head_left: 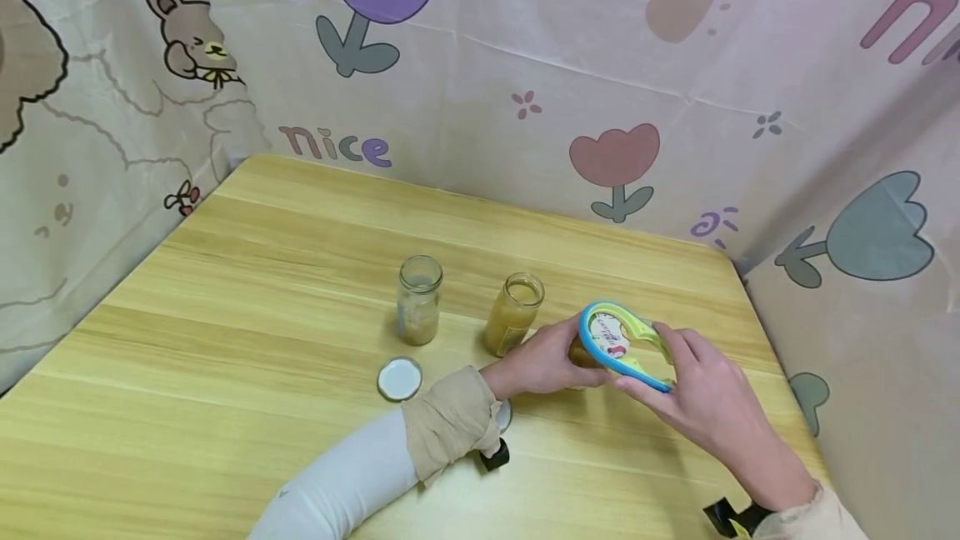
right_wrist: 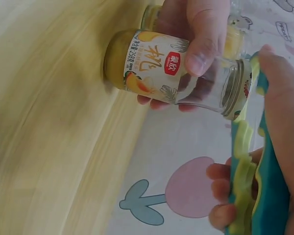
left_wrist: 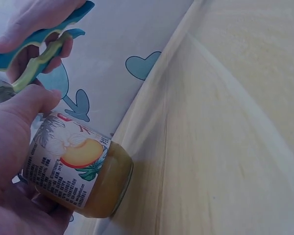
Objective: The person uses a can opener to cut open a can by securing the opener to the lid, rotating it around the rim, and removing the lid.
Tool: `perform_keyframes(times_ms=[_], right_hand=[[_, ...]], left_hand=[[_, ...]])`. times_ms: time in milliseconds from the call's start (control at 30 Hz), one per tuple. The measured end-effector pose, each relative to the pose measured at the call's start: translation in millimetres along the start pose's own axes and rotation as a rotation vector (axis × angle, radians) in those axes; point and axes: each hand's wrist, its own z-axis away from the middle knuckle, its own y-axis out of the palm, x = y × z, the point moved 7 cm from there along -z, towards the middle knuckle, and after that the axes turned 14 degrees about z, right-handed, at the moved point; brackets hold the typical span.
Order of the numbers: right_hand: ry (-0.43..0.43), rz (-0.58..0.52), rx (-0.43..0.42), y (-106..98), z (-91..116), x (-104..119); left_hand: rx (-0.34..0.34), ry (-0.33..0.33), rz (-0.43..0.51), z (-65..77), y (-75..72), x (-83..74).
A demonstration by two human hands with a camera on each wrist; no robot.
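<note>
My left hand grips a labelled glass jar round its body, with peaches printed on the label and a yellowish-brown filling at the bottom end. The jar tilts in both wrist views. In my right hand is a blue and green jar opener, held by its two handles. The opener's loop lies around the jar's printed lid, which is still on the neck. In the head view, the left hand and the opener hide most of this jar.
Two lidless glass jars stand left of the hands: one with a little residue, another with yellowish contents. One loose white-faced lid lies on the wooden table; a second lid is partly behind my left sleeve. Printed cloth surrounds the table.
</note>
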Motion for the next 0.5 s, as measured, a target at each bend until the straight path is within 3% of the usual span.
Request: perform_keyframes(times_ms=[233, 500], right_hand=[[-0.012, 0.026, 0.000, -0.3, 1.9, 1.9], [0.020, 0.037, 0.084, 1.5, 0.1, 4.8]], left_hand=[[0.000, 0.007, 0.012, -0.3, 0.8, 0.9], [-0.002, -0.034, 0.043, 0.9, 1.0, 3.6]])
